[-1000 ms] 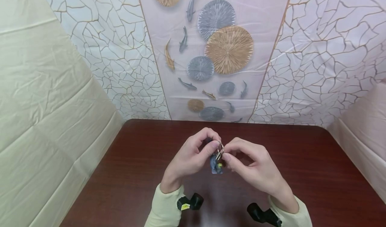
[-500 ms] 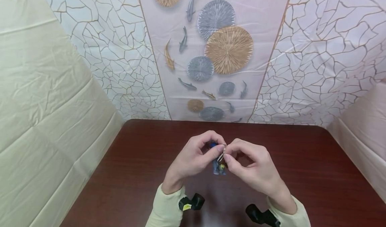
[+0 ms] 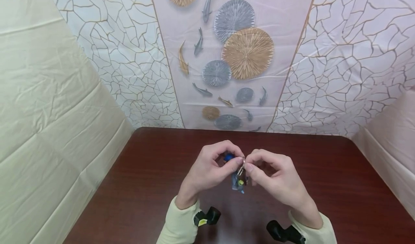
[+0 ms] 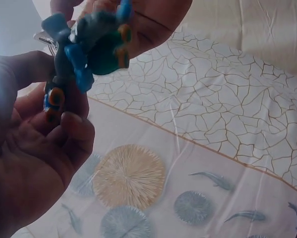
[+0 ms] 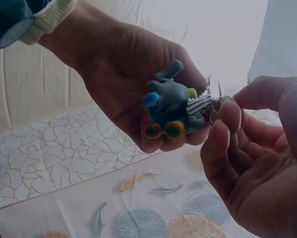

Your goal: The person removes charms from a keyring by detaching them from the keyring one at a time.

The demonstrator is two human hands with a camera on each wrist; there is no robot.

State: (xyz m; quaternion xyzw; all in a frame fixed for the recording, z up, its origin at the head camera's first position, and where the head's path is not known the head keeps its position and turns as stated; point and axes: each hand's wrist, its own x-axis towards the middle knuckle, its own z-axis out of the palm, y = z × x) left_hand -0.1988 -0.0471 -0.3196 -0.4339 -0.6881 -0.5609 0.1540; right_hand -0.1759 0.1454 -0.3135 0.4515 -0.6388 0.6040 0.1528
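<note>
Above the middle of the table, my left hand (image 3: 207, 172) grips a key ring (image 3: 244, 161) near its thumb and index fingertips. From the other side, my right hand (image 3: 279, 172) pinches at that same ring. Grey-blue toy figures hang from it, one figure (image 4: 96, 42) plainly seen in the left wrist view. Another small blue piece with orange circles (image 4: 54, 104) lies against my left fingers. In the right wrist view, silvery keys (image 5: 200, 104) stick out beside a figure (image 5: 170, 96). My fingertips partly hide the ring, so its gap cannot be made out.
Below the hands is a dark red-brown table (image 3: 136, 200). A patterned cloth (image 3: 248, 53) with discs and fish hangs behind it. Cream cloth (image 3: 55, 128) borders the left side, pale cloth (image 3: 392, 139) the right. A black wrist camera (image 3: 207, 217) sits on the left sleeve.
Both hands have shifted slightly to the right with the key ring. The ring has turned between the fingers and the dangling figures have swung; a bright blue part now shows under the left fingers.
</note>
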